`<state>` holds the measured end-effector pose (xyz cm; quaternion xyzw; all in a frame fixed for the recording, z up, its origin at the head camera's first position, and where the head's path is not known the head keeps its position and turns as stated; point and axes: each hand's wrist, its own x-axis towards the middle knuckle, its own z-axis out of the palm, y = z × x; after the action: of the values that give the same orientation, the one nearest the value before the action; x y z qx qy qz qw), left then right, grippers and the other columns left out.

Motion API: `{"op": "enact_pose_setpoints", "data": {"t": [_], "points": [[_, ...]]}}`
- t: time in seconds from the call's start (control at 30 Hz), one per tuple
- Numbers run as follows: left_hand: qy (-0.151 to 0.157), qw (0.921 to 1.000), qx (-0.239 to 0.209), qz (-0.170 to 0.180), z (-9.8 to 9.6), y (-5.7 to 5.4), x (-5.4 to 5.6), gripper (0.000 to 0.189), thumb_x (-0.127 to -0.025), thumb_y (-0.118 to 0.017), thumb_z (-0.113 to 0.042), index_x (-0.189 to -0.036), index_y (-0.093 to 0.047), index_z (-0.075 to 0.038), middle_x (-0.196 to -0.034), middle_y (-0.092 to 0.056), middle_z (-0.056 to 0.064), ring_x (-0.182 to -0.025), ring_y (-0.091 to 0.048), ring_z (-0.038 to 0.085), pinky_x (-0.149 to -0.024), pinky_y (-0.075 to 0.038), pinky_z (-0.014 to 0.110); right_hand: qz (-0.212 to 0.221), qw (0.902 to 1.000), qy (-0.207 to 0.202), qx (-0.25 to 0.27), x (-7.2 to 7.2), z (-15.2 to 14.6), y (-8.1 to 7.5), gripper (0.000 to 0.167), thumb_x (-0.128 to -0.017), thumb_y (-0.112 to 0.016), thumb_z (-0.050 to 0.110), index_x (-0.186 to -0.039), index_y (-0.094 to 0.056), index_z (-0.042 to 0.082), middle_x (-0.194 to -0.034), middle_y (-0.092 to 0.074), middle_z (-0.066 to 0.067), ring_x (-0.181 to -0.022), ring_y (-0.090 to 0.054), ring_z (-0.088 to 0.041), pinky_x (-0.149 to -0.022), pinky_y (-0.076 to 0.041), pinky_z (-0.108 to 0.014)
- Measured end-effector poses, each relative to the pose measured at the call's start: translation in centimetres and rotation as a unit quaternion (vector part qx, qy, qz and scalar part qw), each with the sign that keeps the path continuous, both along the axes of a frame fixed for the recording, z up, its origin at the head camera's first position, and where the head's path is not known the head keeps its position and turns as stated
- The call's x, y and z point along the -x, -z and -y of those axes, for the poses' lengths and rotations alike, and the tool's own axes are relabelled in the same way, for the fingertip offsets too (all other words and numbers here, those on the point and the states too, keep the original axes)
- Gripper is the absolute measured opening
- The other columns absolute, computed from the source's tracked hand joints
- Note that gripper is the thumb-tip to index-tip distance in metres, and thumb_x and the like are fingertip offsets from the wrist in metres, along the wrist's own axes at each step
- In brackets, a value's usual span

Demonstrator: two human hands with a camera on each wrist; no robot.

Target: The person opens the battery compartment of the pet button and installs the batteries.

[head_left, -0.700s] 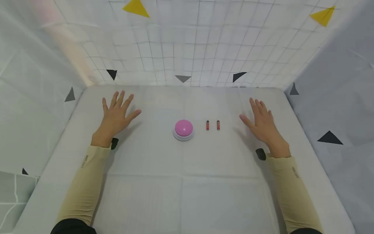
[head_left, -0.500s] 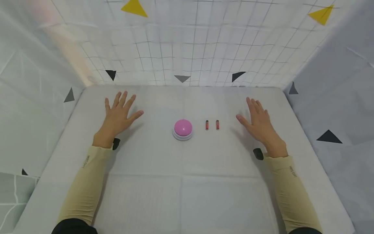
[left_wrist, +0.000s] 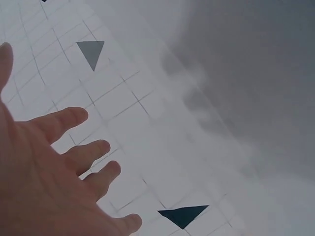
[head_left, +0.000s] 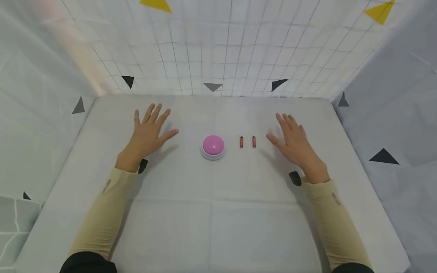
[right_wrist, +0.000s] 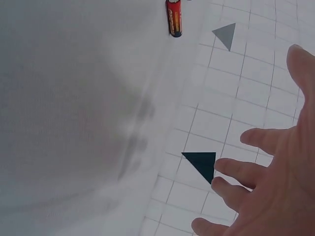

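Observation:
A round push-button lamp with a pink dome [head_left: 213, 145] and a white base sits mid-table. To its right, two small red batteries stand out on the cloth, a left battery [head_left: 241, 142] and a right battery [head_left: 254, 141], lying parallel. My left hand [head_left: 147, 132] hovers left of the pink dome, fingers spread, holding nothing. On the other side my right hand [head_left: 291, 141] hangs over the cloth with fingers extended and nothing in it, nearest the right battery. One red battery [right_wrist: 174, 18] shows at the top of the right wrist view.
White cloth covers the table [head_left: 211, 227]. Behind it rises a white gridded backdrop [head_left: 239, 49] with black, grey and yellow triangle markers. Pale sheets flank both sides. Each wrist carries a small black device, such as the right one [head_left: 295, 178].
Both hands have moved inward, the left one rightward and the right one leftward, closer to the dome and batteries. The head view has shifted slightly; the objects have stayed in place.

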<state>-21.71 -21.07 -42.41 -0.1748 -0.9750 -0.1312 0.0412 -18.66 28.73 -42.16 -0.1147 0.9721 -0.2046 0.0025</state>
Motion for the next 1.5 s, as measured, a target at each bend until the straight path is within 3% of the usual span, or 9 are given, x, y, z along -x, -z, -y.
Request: {"op": "enact_pose_setpoints", "data": {"t": [0.27,0.43,0.9,1.27,1.4,1.5], "points": [[0.019,0.9998,-0.004,0.002,-2.0,-1.3,-0.3,0.086,-0.102,-0.053,-0.066,-0.168,-0.027,-0.018,-0.176,-0.017,0.017,-0.164,-0.006,0.038,-0.123,0.008,0.074,0.006,0.9998,-0.018,-0.007,0.1,1.6,-0.7,0.088,-0.105,-0.048,0.065,-0.171,-0.012,0.017,-0.176,-0.012,-0.019,-0.164,-0.002,-0.039,-0.126,-0.003,-0.071],[0.033,0.9994,0.005,0.006,-3.4,-1.5,-0.7,0.087,-0.102,-0.053,-0.066,-0.168,-0.026,-0.017,-0.177,-0.016,0.015,-0.165,-0.006,0.037,-0.124,0.008,0.072,0.013,0.9995,-0.025,-0.012,-0.2,2.7,-0.4,0.088,-0.105,-0.047,0.065,-0.171,-0.012,0.017,-0.176,-0.013,-0.018,-0.164,-0.004,-0.038,-0.127,-0.004,-0.07],[0.081,0.9965,0.019,0.012,-6.7,-0.9,-1.6,0.089,-0.1,-0.054,-0.068,-0.168,-0.026,-0.019,-0.176,-0.019,0.014,-0.165,-0.008,0.034,-0.126,0.003,0.071,0.026,0.9976,-0.063,-0.007,-0.7,5.6,-0.4,0.088,-0.104,-0.05,0.065,-0.17,-0.018,0.017,-0.175,-0.019,-0.016,-0.165,-0.008,-0.034,-0.128,-0.006,-0.067],[0.121,0.9913,0.035,0.038,-9.2,0.5,-2.3,0.089,-0.1,-0.057,-0.066,-0.169,-0.023,-0.02,-0.175,-0.023,0.012,-0.164,-0.011,0.034,-0.127,0.001,0.07,0.043,0.9951,-0.086,-0.024,-1.2,9.0,0.4,0.09,-0.101,-0.054,0.068,-0.17,-0.02,0.02,-0.175,-0.022,-0.015,-0.165,-0.009,-0.033,-0.129,-0.006,-0.065],[0.128,0.9903,0.035,0.043,-10.3,1.1,-2.4,0.091,-0.098,-0.059,-0.068,-0.168,-0.026,-0.02,-0.173,-0.029,0.013,-0.163,-0.018,0.034,-0.128,-0.003,0.069,0.038,0.9943,-0.097,-0.022,-1.4,9.9,0.8,0.089,-0.1,-0.058,0.066,-0.169,-0.024,0.02,-0.174,-0.026,-0.015,-0.164,-0.012,-0.033,-0.13,-0.007,-0.064],[0.135,0.9893,0.02,0.052,-10.8,1.6,-2.4,0.093,-0.096,-0.062,-0.068,-0.167,-0.028,-0.018,-0.17,-0.036,0.014,-0.159,-0.027,0.035,-0.128,-0.012,0.067,0.032,0.9926,-0.113,-0.03,-1.5,10.6,1.0,0.091,-0.099,-0.06,0.065,-0.168,-0.025,0.018,-0.173,-0.028,-0.015,-0.164,-0.014,-0.033,-0.129,-0.009,-0.064]]}}
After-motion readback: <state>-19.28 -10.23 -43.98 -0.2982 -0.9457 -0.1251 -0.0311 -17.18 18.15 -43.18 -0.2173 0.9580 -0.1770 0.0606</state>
